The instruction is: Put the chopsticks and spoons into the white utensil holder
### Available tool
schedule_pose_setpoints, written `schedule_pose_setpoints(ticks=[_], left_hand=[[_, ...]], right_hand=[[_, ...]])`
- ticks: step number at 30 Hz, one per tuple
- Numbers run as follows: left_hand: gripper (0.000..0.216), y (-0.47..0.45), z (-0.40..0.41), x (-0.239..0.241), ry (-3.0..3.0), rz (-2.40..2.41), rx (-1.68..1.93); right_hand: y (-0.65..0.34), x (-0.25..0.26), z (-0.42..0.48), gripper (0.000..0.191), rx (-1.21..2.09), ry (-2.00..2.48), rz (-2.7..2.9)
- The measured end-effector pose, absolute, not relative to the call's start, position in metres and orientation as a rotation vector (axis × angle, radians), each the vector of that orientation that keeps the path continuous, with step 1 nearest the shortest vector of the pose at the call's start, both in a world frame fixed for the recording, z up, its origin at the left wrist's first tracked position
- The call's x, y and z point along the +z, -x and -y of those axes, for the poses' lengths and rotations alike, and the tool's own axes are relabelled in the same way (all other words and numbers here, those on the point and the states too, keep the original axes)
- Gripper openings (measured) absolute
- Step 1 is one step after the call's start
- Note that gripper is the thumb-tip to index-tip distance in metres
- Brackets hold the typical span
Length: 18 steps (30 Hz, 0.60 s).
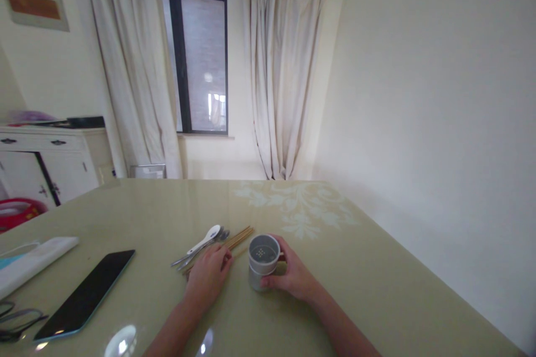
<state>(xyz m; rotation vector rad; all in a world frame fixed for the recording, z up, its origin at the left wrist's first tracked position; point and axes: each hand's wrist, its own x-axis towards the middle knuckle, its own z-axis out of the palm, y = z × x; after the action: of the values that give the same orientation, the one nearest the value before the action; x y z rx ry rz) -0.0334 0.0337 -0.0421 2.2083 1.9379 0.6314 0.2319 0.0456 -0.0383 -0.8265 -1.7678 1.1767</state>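
Room lit evenly, soft, a bit dim. Weak daylight thru window (205, 61), w/ one bright reflection in the pane. Glossy table (377, 290) gives glare: two white spots (121, 341) at bottom edge. Only faint shadows under cup (260, 259) & right hand (295, 279). Wide-angle bend: curtains (125, 67) lean at the edges. Whole pic slightly soft; cabinet (50, 162) at far left blurry.

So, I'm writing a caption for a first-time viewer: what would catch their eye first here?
On the glossy pale-green table, the right hand grips a small grey cylindrical cup with a perforated bottom, while the left hand rests on wooden chopsticks beside a white spoon. A flat black phone lies at the left, and cream curtains frame a dark-framed window behind.
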Motion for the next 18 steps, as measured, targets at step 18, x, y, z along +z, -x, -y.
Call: schedule_pose_setpoints(ticks=[18], left_hand=[[0.024,0.000,-0.004,-0.011,-2.619,-1.412,1.785]], right_hand=[[-0.234,-0.016,-0.023,0.048,0.442,0.765,1.727]])
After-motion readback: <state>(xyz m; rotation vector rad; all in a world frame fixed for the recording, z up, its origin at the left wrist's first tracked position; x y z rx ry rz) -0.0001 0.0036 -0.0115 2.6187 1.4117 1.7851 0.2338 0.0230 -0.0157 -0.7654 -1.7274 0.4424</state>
